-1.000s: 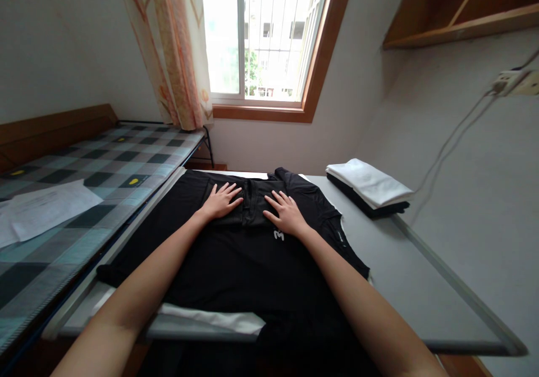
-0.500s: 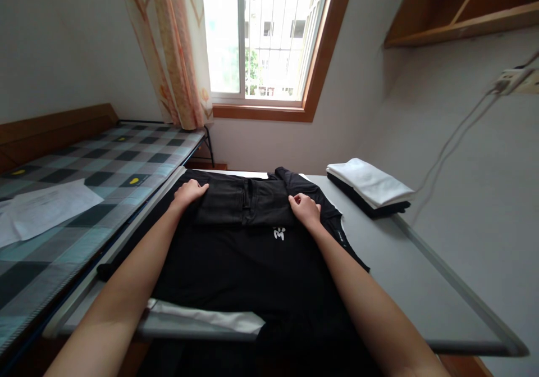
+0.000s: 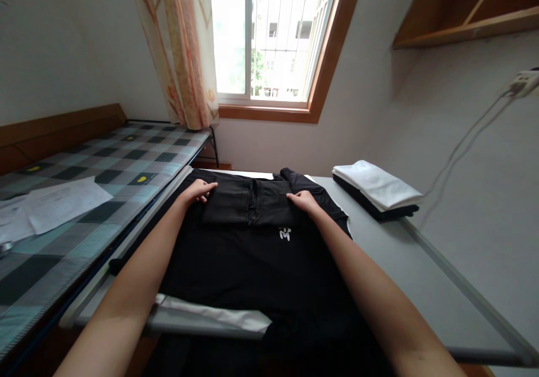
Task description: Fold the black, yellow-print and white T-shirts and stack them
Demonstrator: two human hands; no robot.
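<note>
Black clothing (image 3: 229, 204), its folds apparently complete, lies as a flat strip on a black shirt (image 3: 236, 267) with white lettering (image 3: 285, 234), itself still spread unfolded across a pale table (image 3: 425, 270). The right hand's (image 3: 306, 202) fingers pinch the strip's right side; the left hand (image 3: 196, 191) touches its left edge, fingers curled, grip impossible to tell.

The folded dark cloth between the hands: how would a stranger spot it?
Below the window is a grey table with a black shirt spread on it. On the shirt, between the left hand and right hand, lies the folded dark cloth. Its compact, layered strip sets it apart from the flat shirt with white print.
</note>
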